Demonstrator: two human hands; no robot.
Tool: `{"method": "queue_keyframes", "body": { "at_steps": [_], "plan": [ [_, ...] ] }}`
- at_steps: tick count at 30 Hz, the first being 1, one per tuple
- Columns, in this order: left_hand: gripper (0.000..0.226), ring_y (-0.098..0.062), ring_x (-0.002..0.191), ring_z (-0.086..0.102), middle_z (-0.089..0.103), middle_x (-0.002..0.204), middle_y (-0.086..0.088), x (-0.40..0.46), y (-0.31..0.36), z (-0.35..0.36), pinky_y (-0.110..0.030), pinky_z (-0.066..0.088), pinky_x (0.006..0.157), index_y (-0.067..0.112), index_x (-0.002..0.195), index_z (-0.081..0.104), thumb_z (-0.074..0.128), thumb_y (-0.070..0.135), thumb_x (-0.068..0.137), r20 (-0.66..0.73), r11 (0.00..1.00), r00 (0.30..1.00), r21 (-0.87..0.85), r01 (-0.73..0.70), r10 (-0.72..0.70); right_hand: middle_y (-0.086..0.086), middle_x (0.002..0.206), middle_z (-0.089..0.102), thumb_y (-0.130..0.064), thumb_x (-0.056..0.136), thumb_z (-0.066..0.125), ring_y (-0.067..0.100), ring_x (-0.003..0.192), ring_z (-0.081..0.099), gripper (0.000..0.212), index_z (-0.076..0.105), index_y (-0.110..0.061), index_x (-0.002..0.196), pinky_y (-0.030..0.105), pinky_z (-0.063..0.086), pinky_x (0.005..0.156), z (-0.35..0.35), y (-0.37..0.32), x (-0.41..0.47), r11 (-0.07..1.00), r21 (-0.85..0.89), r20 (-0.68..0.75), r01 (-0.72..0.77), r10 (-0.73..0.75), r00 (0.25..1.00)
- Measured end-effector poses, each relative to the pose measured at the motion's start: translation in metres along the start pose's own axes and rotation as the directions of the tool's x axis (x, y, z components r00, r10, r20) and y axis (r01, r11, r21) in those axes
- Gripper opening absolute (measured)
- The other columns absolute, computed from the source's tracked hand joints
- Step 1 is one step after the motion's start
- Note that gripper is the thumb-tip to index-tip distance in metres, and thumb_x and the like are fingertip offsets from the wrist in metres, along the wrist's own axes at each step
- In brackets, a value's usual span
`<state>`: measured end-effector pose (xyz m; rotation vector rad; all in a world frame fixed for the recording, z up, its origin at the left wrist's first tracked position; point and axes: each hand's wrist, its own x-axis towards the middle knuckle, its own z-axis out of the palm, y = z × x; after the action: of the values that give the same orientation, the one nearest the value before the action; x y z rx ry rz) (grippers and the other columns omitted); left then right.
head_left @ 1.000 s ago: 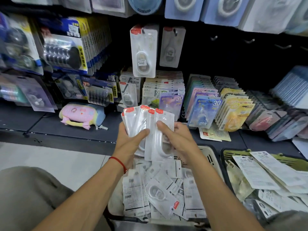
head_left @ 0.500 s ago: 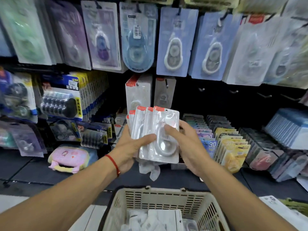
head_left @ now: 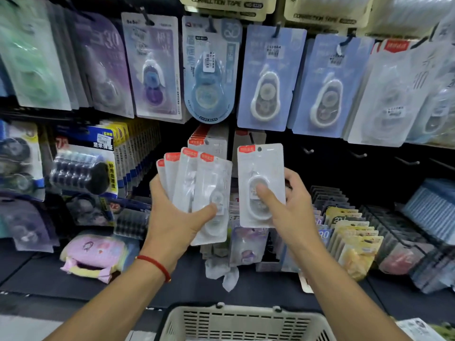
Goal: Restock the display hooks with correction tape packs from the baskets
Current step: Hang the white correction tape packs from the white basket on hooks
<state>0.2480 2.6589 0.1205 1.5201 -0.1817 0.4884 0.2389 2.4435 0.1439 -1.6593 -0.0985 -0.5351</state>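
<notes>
L hand (head_left: pixel 177 217) grips a fanned stack of correction tape packs (head_left: pixel 197 190), thumb across the front pack, fingers curled behind; red-orange header tabs point up. R hand (head_left: pixel 288 205) pinches a single pack (head_left: pixel 259 183), thumb pressed on the clear blister w/ the white dispenser, fingers behind the card; pack is upright, hang-hole at top, held apart from the stack, just to its right. Behind both, matching red-tab packs on hooks (head_left: pixel 209 141) on the dark back panel; to the right of those, bare hooks (head_left: pixel 359 155) stick out in a row. Upper row holds bigger blue & purple tape cards (head_left: pixel 268 77), full. Cream slotted basket (head_left: pixel 241 321) sits at bottom centre below the hands; only its rim & far wall show, contents cannot be told. At bottom right corner a slice of printed packs (head_left: pixel 418 328), container under them not clear. Shelf below: tray rows of yellow packs (head_left: pixel 354 239) stood upright front-to-back, more grey/dark rows at right, blurred. Left: pink pouch (head_left: pixel 96 254) lies on the shelf, below it nothing readable; blue-yellow multi-roll packs (head_left: pixel 83 163) hang above it. Red string bracelet (head_left: pixel 157 264) on L wrist.
</notes>
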Motion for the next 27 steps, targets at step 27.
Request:
{"method": "queue_keyframes", "body": {
  "at_steps": [27],
  "plan": [
    [0.082,-0.017,0.112,0.074,0.073,0.123,0.01,-0.007,0.004,0.008,-0.038,0.065,0.078,0.034,0.133,0.05,0.095,0.037,0.064,0.13,0.939,0.981,-0.294,0.179,-0.147,0.0,0.111,0.08,-0.033,0.096,0.074,0.017,0.105,0.077,0.03,0.069,-0.02,0.122,0.031,0.061,0.089,0.024,0.012,-0.029,0.979,0.095,0.333,-0.182,0.141,0.932]
  ]
}}
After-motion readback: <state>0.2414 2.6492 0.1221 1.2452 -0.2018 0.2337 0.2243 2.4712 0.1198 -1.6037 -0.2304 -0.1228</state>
